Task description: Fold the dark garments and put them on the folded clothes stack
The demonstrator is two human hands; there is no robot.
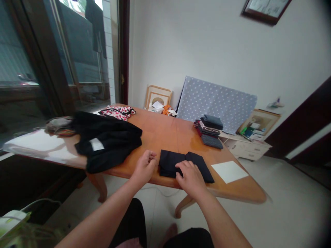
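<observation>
A dark navy folded garment (pixel 168 160) lies near the front edge of the wooden table, in two layered parts. My right hand (pixel 190 175) rests on its middle, fingers spread and slightly bent over the cloth. Just left of the garment, my left hand (pixel 145 166) hovers by the table edge with its fingers curled in; nothing shows in them. A loose black garment (pixel 113 144) with a white patch (pixel 96 144) is heaped farther left. To the right of the folded cloth is a sheet of white paper (pixel 229 171).
A stack of folded clothes (pixel 210 125) stands at the table's far right. Patterned red-and-white cloth (pixel 119 112) and a crumpled striped piece (pixel 59 126) lie at the left. Behind the wooden table (pixel 165 129) are a star-patterned cover (pixel 214 100) and a white cabinet (pixel 248 148).
</observation>
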